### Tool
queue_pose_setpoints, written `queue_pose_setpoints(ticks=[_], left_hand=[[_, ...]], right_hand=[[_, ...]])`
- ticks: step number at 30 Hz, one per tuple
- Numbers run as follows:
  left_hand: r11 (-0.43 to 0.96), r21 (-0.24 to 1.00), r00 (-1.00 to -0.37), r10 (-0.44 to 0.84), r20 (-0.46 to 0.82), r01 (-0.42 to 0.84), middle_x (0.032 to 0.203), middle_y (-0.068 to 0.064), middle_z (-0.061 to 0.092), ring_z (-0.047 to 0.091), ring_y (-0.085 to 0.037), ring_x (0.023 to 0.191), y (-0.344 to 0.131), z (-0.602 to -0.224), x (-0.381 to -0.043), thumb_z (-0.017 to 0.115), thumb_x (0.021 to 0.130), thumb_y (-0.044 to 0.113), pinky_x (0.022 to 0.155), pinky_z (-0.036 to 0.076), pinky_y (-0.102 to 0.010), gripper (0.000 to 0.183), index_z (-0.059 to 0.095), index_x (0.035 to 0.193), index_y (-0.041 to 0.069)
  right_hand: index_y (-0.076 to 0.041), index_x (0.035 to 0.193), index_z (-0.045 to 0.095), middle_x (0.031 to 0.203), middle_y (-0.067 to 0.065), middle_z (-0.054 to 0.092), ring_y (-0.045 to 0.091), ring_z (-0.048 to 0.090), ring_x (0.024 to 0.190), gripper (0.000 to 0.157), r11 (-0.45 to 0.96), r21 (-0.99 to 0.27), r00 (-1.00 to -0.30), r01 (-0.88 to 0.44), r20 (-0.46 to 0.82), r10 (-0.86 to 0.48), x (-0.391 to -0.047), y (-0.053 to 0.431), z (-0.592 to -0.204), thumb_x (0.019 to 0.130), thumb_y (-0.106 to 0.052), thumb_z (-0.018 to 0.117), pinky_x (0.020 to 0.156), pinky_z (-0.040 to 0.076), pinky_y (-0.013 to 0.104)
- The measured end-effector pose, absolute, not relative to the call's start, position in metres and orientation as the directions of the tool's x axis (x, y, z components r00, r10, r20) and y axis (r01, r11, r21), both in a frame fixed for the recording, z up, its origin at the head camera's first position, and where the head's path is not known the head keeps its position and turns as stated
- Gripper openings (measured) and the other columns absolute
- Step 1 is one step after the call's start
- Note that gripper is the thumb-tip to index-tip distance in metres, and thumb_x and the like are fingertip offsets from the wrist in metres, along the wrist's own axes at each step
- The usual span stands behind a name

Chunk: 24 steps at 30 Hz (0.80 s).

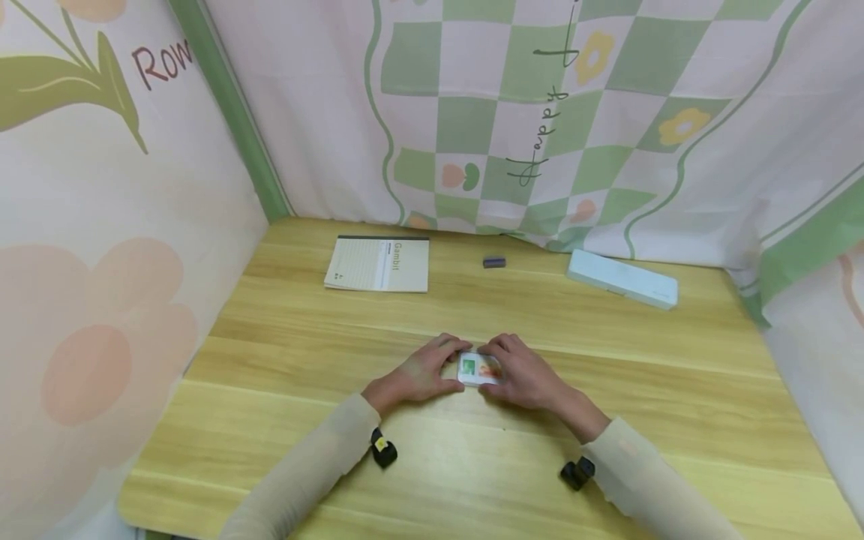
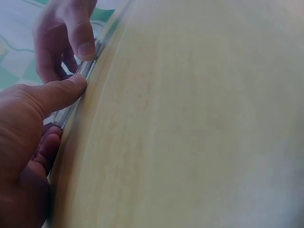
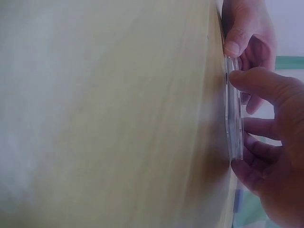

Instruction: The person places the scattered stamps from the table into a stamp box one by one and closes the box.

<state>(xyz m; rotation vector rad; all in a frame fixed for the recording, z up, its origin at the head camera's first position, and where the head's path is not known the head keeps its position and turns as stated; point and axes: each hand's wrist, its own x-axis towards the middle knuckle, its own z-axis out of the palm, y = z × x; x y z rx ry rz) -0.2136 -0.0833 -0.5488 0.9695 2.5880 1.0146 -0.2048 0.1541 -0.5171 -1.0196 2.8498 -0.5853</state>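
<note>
A small flat clear plastic case (image 1: 470, 367) with a white face, a green square and an orange print lies at the middle of the table, between both hands. My left hand (image 1: 423, 373) holds its left end, with thumb at the near edge and fingers at the far edge. My right hand (image 1: 529, 373) grips the right part, thumb in front and fingertips behind, hiding some of the print. In the right wrist view the case (image 3: 233, 123) shows edge-on, with layered transparent sides. The left wrist view shows only a sliver of the case (image 2: 88, 66) between the hands.
On the wooden table (image 1: 283, 465), a notebook (image 1: 364, 264) marked Gambit lies at the back left. A small dark purple block (image 1: 494, 262) sits at the back middle, and a pale blue long box (image 1: 622, 279) at the back right. Printed curtains (image 1: 324, 112) surround the table.
</note>
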Motion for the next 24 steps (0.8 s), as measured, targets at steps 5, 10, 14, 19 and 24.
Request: queue_pose_setpoints(ticks=[5, 10, 14, 19, 24], left_hand=[[0.555, 0.659, -0.767, 0.64, 0.053, 0.508, 0.137, -0.001, 0.047, 0.05, -0.013, 0.117, -0.083, -0.548, -0.213, 0.075, 0.086, 0.035, 0.101, 0.044, -0.028, 0.072, 0.041, 0.146, 0.016], [0.561, 0.651, -0.769, 0.637, 0.056, 0.512, 0.137, -0.001, 0.048, 0.049, -0.014, 0.119, -0.083, -0.548, -0.212, 0.075, 0.085, 0.034, 0.103, 0.043, -0.029, 0.072, 0.041, 0.146, 0.016], [0.555, 0.654, -0.766, 0.64, 0.06, 0.514, 0.138, -0.002, 0.048, 0.049, -0.014, 0.119, -0.082, -0.548, -0.212, 0.075, 0.085, 0.032, 0.103, 0.043, -0.029, 0.071, 0.042, 0.146, 0.015], [0.55, 0.657, -0.76, 0.648, 0.054, 0.515, 0.138, -0.003, 0.047, 0.049, -0.015, 0.119, -0.083, -0.547, -0.21, 0.075, 0.086, 0.031, 0.102, 0.043, -0.029, 0.07, 0.042, 0.146, 0.016], [0.552, 0.654, -0.761, 0.646, 0.058, 0.518, 0.138, -0.004, 0.047, 0.049, -0.015, 0.118, -0.082, -0.546, -0.21, 0.073, 0.086, 0.032, 0.102, 0.043, -0.03, 0.07, 0.042, 0.146, 0.016]], right_hand=[[-0.004, 0.129, 0.059, 0.122, 0.012, 0.056, 0.025, 0.052, 0.108, 0.067, 0.714, -0.354, -0.778, -0.604, 0.064, -0.626, -0.204, 0.154, -0.514, 0.075, -0.037, 0.083, 0.089, 0.05, 0.043], [-0.004, 0.129, 0.058, 0.124, 0.013, 0.055, 0.028, 0.052, 0.112, 0.07, 0.73, -0.358, -0.791, -0.582, 0.044, -0.61, -0.204, 0.156, -0.512, 0.074, -0.037, 0.084, 0.093, 0.048, 0.046], [-0.004, 0.126, 0.059, 0.122, 0.013, 0.056, 0.028, 0.052, 0.111, 0.069, 0.737, -0.359, -0.8, -0.572, 0.05, -0.597, -0.204, 0.163, -0.513, 0.072, -0.037, 0.085, 0.094, 0.048, 0.047], [-0.004, 0.121, 0.061, 0.117, 0.011, 0.057, 0.026, 0.052, 0.106, 0.066, 0.746, -0.36, -0.809, -0.561, 0.046, -0.586, -0.203, 0.17, -0.516, 0.071, -0.037, 0.086, 0.091, 0.049, 0.045], [-0.004, 0.12, 0.061, 0.117, 0.01, 0.057, 0.025, 0.053, 0.106, 0.064, 0.746, -0.365, -0.812, -0.557, 0.05, -0.581, -0.203, 0.171, -0.516, 0.071, -0.037, 0.086, 0.091, 0.049, 0.044]])
